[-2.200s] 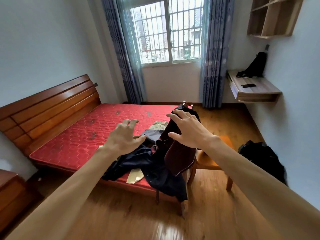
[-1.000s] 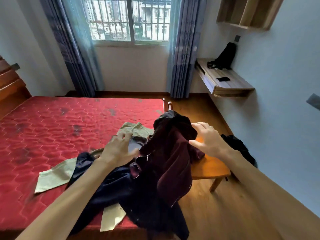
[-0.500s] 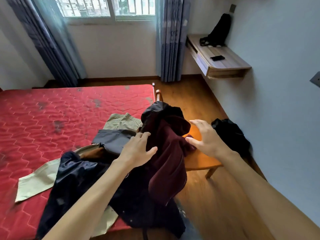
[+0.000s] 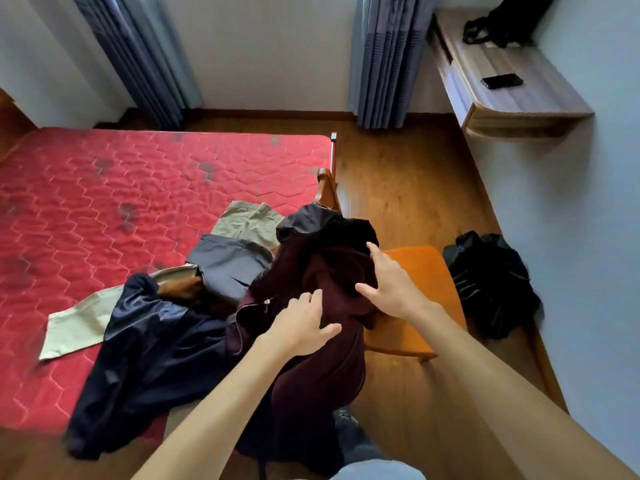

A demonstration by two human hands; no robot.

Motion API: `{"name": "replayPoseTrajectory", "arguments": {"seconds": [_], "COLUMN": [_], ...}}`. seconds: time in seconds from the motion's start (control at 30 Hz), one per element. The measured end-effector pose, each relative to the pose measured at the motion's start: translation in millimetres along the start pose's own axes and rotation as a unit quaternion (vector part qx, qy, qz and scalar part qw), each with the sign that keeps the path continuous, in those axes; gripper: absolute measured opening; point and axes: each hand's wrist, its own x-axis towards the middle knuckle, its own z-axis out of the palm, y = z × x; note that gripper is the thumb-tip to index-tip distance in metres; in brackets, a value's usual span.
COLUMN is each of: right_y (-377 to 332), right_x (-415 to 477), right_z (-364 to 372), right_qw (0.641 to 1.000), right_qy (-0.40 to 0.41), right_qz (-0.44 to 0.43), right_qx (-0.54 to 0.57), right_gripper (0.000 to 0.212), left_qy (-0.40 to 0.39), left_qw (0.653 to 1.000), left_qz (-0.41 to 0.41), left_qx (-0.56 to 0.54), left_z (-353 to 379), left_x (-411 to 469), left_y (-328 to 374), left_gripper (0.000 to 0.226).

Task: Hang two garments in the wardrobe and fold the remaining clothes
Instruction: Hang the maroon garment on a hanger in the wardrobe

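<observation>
A dark maroon zip jacket [image 4: 322, 368] is draped over the back of a wooden chair [image 4: 419, 292] at the bed's corner. My left hand [image 4: 301, 323] lies on the jacket near its zip, fingers spread. My right hand [image 4: 391, 282] touches the jacket's upper fold with straight fingers. On the red mattress [image 4: 104, 202] beside the chair lie a navy garment [image 4: 149, 358], a grey garment [image 4: 228, 261] and khaki trousers [image 4: 76, 323]. No wardrobe is in view.
A black bag [image 4: 491, 282] lies on the wooden floor by the right wall. A wall-mounted desk [image 4: 502, 95] carries a phone [image 4: 501, 81] and another black bag [image 4: 498, 26]. Blue curtains [image 4: 384, 57] hang at the back wall.
I have come closer and my view has tilted down. Both hands have moved onto the maroon jacket, the left one shifting right toward its zip.
</observation>
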Motion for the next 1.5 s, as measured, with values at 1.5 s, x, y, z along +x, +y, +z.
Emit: {"name": "replayPoseTrajectory", "arguments": {"seconds": [1.5], "right_y": [-231], "right_x": [3], "right_z": [-160], "right_qw": [0.924], "right_qy": [0.126], "right_qz": [-0.32], "right_qx": [0.165], "right_gripper": [0.055], "left_qy": [0.398], "left_qw": [0.659], "left_qz": [-0.029], "left_qx": [-0.638], "left_z": [-312], "left_x": [-57], "left_y": [-7], "left_gripper": [0.037]}}
